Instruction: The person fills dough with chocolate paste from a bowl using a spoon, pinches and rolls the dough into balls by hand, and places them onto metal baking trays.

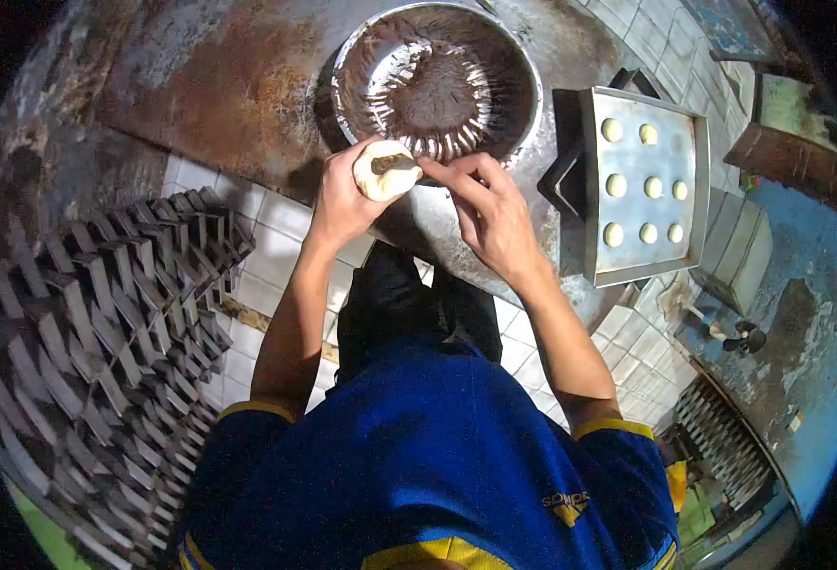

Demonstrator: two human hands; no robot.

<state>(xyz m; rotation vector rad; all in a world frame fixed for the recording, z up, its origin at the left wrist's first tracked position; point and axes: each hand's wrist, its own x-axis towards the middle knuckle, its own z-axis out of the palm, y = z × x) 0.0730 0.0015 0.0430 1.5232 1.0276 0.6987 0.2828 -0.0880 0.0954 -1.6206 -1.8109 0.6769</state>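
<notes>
My left hand (344,195) cups a pale round of dough (376,183), its fingers wrapped round the side. A dark brown patch of filling (386,163) shows on top of the dough. My right hand (494,214) has its thumb and fingers drawn together at the dough's right edge; whatever they pinch, perhaps a thin tool, is too small to make out. Just beyond both hands stands a wide metal bowl (533,95), with dark brown filling (434,93) in its middle and smeared up its wall.
To the right, a square metal tray (632,252) bears several pale dough balls (616,185), with dark trays under it. The bowl rests on a worn, stained table (219,85). Racks of dark metal slats (105,313) stand at the left, over a tiled floor (281,214).
</notes>
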